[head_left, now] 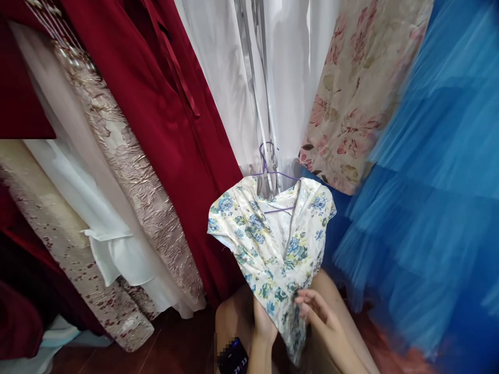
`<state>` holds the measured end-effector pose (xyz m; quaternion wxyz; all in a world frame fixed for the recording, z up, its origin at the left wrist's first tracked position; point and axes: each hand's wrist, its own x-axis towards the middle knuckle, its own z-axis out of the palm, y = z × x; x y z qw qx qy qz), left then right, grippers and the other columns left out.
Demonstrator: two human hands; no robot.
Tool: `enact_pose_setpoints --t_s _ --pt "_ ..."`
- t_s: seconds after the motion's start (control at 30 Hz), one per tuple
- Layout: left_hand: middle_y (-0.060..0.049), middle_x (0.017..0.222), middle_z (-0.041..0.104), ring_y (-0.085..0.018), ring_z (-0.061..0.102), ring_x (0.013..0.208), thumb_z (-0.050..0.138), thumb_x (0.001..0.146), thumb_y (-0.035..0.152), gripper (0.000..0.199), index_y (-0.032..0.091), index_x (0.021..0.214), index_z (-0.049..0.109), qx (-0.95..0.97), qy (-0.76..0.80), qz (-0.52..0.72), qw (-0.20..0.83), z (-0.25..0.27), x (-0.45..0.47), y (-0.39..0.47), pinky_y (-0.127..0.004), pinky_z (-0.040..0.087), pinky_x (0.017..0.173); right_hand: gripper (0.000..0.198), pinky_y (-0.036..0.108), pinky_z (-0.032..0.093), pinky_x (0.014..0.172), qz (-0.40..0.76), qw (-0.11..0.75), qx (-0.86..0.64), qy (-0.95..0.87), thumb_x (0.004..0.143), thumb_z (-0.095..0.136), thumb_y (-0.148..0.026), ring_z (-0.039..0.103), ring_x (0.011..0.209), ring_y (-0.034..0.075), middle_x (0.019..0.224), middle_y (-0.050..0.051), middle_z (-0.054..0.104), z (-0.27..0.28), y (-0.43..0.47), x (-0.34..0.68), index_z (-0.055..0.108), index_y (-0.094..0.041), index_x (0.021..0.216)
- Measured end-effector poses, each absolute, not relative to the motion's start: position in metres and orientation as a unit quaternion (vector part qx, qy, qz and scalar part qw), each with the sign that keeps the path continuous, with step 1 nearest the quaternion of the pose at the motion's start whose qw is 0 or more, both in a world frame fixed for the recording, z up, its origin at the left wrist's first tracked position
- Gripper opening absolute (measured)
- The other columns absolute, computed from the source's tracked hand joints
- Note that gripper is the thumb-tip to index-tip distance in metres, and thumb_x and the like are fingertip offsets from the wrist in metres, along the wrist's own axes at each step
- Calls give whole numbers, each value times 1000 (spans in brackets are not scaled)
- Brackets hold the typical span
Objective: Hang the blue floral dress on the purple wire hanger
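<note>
A white dress with blue flowers (273,239) hangs on a purple wire hanger (273,169) in the middle of the view. My left hand (263,322) grips the lower part of its fabric from behind. My right hand (317,311) pinches the same fabric at its right side, fingers curled on it. A dark band with a small display (233,357) sits on my left wrist. The dress's hem falls between my forearms.
Hanging garments crowd all around: a dark red dress (163,119), a beige brocade gown (128,176), white sheer fabric (230,78), a pink floral dress (358,88) and blue tulle (432,182). Dark wooden floor (171,343) shows below.
</note>
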<state>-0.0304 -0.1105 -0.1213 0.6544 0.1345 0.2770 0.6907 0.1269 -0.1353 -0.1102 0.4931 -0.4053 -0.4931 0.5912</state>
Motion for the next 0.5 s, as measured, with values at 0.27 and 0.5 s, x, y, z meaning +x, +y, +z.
enact_pose_setpoints --t_s 0.27,0.5 --pt "-9 122 67 -32 52 126 69 77 35 39 17 112 69 283 376 645 602 -119 -48 -136 -45 36 110 29 27 39 54 433 508 -461 -586 85 60 -49 51 56 18 62 -2 54 -64 -86 92 58 -21 90" --pt "-12 127 64 -30 56 121 71 72 19 56 18 128 60 394 500 594 493 -95 -26 -144 -40 41 106 32 27 32 55 350 395 -501 -686 91 49 -43 45 56 16 59 -2 51 -36 -84 104 50 -21 67"
